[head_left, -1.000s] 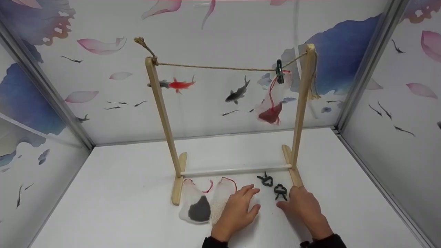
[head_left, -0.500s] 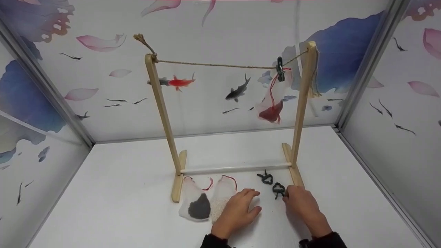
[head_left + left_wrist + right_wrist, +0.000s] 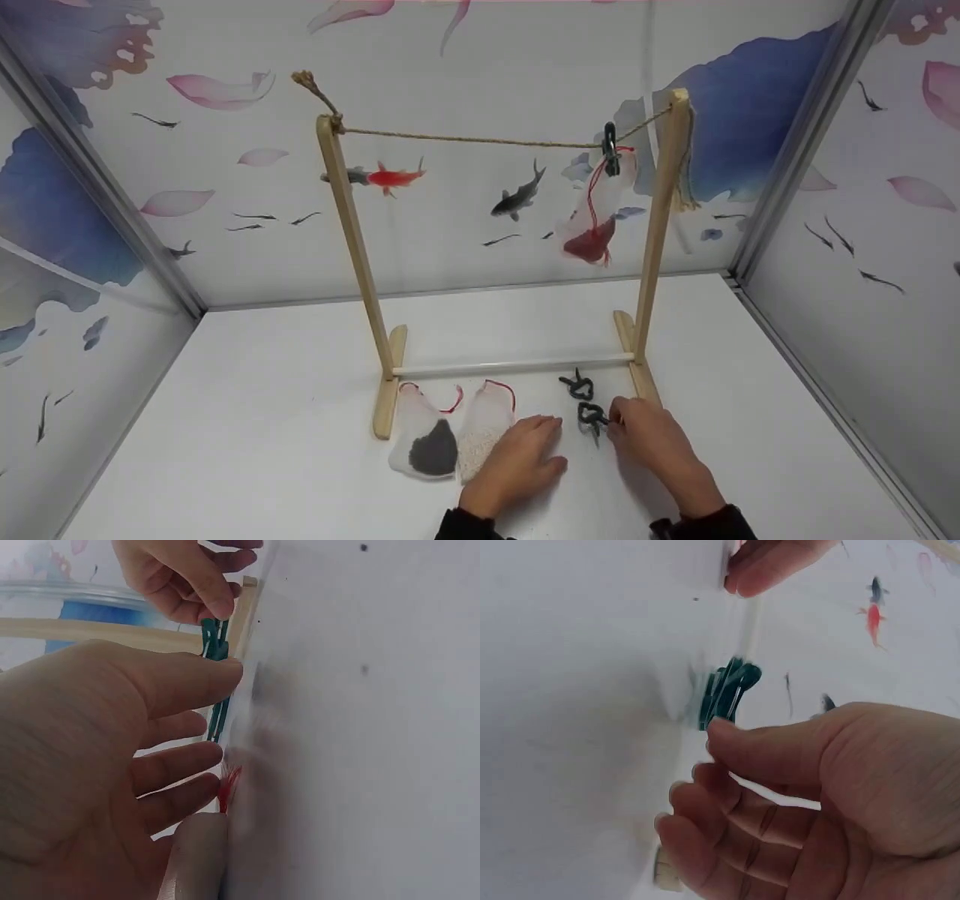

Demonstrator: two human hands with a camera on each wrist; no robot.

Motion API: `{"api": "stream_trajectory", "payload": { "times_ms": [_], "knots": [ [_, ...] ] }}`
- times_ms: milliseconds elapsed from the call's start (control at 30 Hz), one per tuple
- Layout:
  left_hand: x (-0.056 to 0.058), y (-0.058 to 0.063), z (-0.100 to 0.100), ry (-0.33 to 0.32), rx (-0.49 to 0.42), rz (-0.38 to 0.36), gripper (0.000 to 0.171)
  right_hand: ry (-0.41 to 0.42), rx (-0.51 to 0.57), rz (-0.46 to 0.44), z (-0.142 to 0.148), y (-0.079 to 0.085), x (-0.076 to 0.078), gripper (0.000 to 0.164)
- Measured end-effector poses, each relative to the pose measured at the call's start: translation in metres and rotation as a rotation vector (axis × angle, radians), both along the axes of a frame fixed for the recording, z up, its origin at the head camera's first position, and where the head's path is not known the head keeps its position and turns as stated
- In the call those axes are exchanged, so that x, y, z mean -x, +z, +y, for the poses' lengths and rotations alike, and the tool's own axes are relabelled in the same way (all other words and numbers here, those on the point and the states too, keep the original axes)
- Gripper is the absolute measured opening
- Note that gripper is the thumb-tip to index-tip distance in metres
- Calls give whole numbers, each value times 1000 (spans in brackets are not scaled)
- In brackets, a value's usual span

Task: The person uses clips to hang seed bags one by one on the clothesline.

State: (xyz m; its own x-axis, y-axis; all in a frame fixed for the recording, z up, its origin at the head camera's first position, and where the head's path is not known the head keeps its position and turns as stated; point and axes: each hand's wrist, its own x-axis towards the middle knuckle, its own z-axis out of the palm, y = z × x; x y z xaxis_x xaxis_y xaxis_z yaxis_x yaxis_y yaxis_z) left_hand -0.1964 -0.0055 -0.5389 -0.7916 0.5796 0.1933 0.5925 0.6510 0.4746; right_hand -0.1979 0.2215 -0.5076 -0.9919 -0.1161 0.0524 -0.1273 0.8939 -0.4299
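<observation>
With thumb and fingertip, my right hand (image 3: 660,442) pinches one arm of a dark green plastic clip (image 3: 591,414) at the table top. In the right wrist view the clip (image 3: 731,690) juts past the thumb tip. A second such clip (image 3: 579,386) lies just behind it. My left hand (image 3: 517,457) holds nothing, its fingers loosely bent; it covers part of a mesh drawstring pouch (image 3: 474,446) with pale grains. To its left lies a similar pouch (image 3: 433,450) with dark grey contents. Whether the left hand touches the pale pouch I cannot tell.
Behind the hands stands a wooden frame (image 3: 352,240) with a white crossbar (image 3: 517,367) and a twine line (image 3: 465,139). Another green clip (image 3: 610,150) holds a pouch with red contents (image 3: 591,240) on the line's right part. Patterned panels (image 3: 450,255) enclose the white table (image 3: 262,420).
My right hand has taken hold of the nearer clip by one arm, turned it and drawn it slightly left. The left hand stays almost where it was, its fingers slightly more bent.
</observation>
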Motion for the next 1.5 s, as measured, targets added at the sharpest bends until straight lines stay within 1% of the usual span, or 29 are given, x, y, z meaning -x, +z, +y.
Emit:
{"api": "stream_trajectory", "payload": {
  "times_ms": [133,233,333,433,500,567,667,767,1000,1100,1167,1333,1500],
  "knots": [
    [3,6,-4,-12,-95,-26,59,130,14,65,-4,9,-2,16],
    [4,11,-8,-29,-142,-35,63,207,23,81,-6,14,-3,16],
    [5,16,-11,-49,-173,-60,66,260,48,81,-6,17,-4,14],
    [5,18,-13,-57,-183,-84,67,326,85,84,-6,17,-4,13],
    [5,19,-15,-68,-189,-82,66,363,105,85,-6,17,-4,12],
    [5,20,-16,-80,-205,-82,62,383,119,85,-6,17,-4,11],
    [6,20,-19,-102,-239,-101,52,390,127,76,-7,17,-4,11],
    [7,20,-20,-112,-260,-140,47,391,130,64,-8,17,-4,11],
    [8,22,-22,-102,-208,-202,50,368,105,45,-11,16,-2,10],
    [8,23,-22,-100,-192,-212,48,359,93,61,-11,16,-3,11],
    [9,23,-21,-98,-191,-200,46,359,87,88,-12,16,-4,12],
    [8,23,-23,-95,-225,-190,41,359,87,154,-13,15,-5,13],
    [8,23,-26,-98,-262,-213,41,359,104,168,-14,14,-6,13]
  ]
}}
